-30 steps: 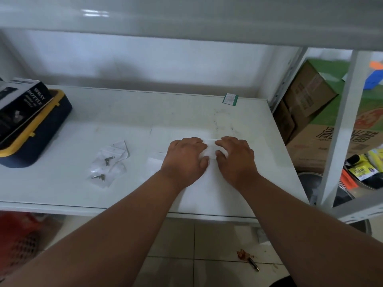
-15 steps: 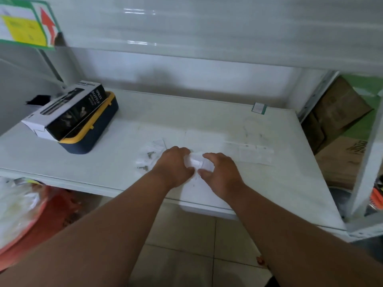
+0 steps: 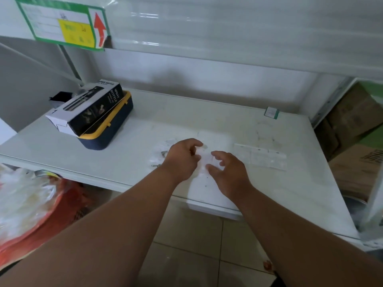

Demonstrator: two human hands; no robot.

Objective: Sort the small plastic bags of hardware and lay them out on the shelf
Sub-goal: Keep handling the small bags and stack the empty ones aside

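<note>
The left hand (image 3: pixel 182 158) and right hand (image 3: pixel 228 170) are hovering, fingers loosely curled, over small clear plastic bags (image 3: pixel 204 158) on the white metal shelf (image 3: pixel 207 119) — whether either is pinching one, I cannot tell — likely separating them for sorting.

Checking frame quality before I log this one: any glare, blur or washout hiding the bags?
Head view: glare streaks on the upper shelf; clear bags nearly vanish against the white shelf; frame edges bend and smear; left hand and right hand are reasonably sharp.
</note>
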